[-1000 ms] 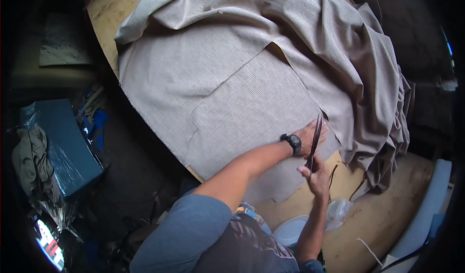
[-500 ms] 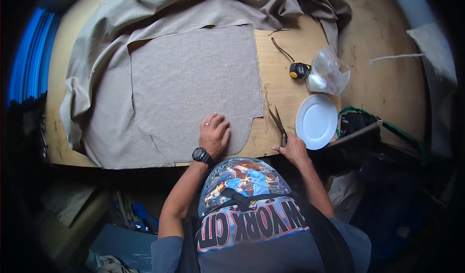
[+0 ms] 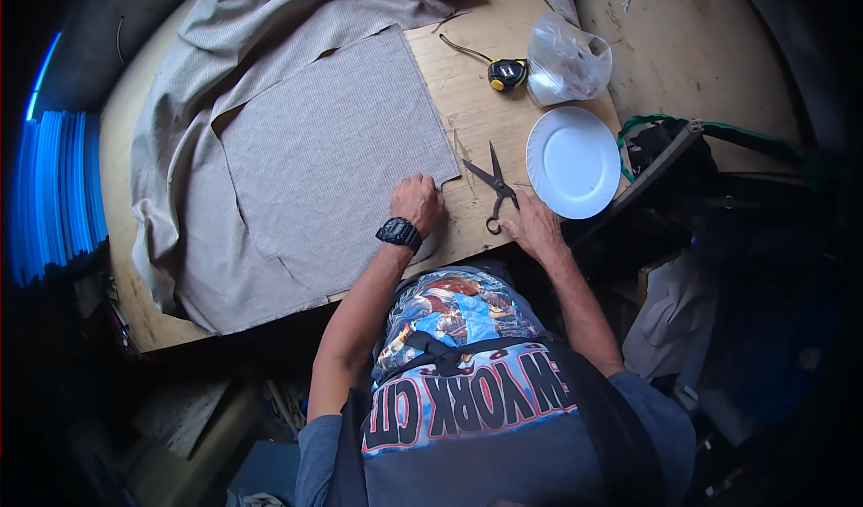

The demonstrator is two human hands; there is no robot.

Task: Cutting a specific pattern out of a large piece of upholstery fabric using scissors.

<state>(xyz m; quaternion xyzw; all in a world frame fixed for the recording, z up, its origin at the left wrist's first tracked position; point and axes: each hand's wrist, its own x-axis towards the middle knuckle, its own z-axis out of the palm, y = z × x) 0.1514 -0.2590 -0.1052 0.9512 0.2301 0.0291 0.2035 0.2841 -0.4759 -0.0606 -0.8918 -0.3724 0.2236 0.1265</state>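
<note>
My left hand (image 3: 415,203), with a dark watch on its wrist, has curled fingers at the right edge of a beige ribbed fabric piece (image 3: 324,147). Its fingertips are hidden, so I cannot make out what they hold. My right hand (image 3: 536,228) is at the handles of black scissors (image 3: 491,183), fingers closed around one loop. The scissors are low over the plywood, blades apart and pointing away from me. A white plate (image 3: 573,161) is just to the right of them.
A wooden table (image 3: 467,116) bears a heap of draped fabric (image 3: 243,22), a tape measure (image 3: 507,75) and a clear plastic bag (image 3: 568,57). Blue stacked sheets (image 3: 56,192) stand at the far left. A dark bag (image 3: 661,152) with a green strap sits by the right edge.
My view has swung round. My hands, earlier together on the fabric with the scissors upright, are now apart, the scissors lowered to the plywood beside the plate. My left hand has shifted toward the fabric's edge.
</note>
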